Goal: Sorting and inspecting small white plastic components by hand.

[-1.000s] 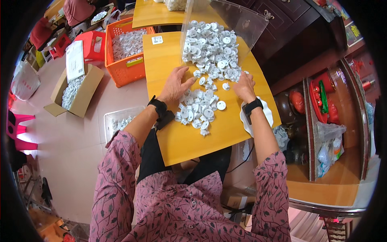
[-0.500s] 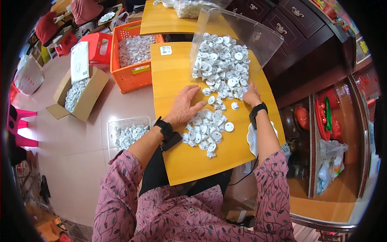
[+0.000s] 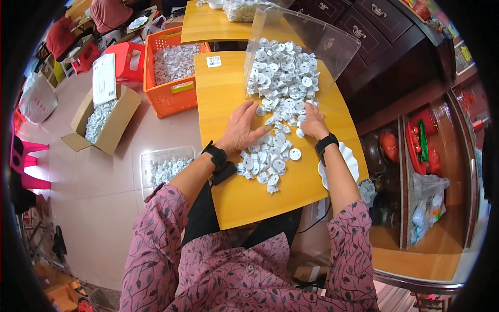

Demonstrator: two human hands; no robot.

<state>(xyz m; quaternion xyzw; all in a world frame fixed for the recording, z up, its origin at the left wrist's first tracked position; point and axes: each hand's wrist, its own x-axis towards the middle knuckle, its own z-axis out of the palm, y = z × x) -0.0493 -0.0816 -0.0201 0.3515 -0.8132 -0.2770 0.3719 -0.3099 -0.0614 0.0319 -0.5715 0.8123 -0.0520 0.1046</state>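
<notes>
Small white plastic pieces with round slotted discs lie in a large heap at the mouth of a clear plastic bin tipped on its side. A smaller heap of them lies nearer me on the yellow tabletop, joined to the first by a narrow trail. My left hand rests left of the trail, thumb and fingers apart, holding nothing. On the other side my right hand touches the trail's right edge with fingers stretched forward. Its fingertips are partly hidden among the pieces.
A white scalloped dish sits under my right forearm. Left of the table stand an orange crate, a cardboard box and a clear tub, all with pieces inside. Dark cabinets border the right. Other people sit far left.
My right hand has moved inward and left against the pieces, nudging some toward the middle. The left hand has stayed nearly in place.
</notes>
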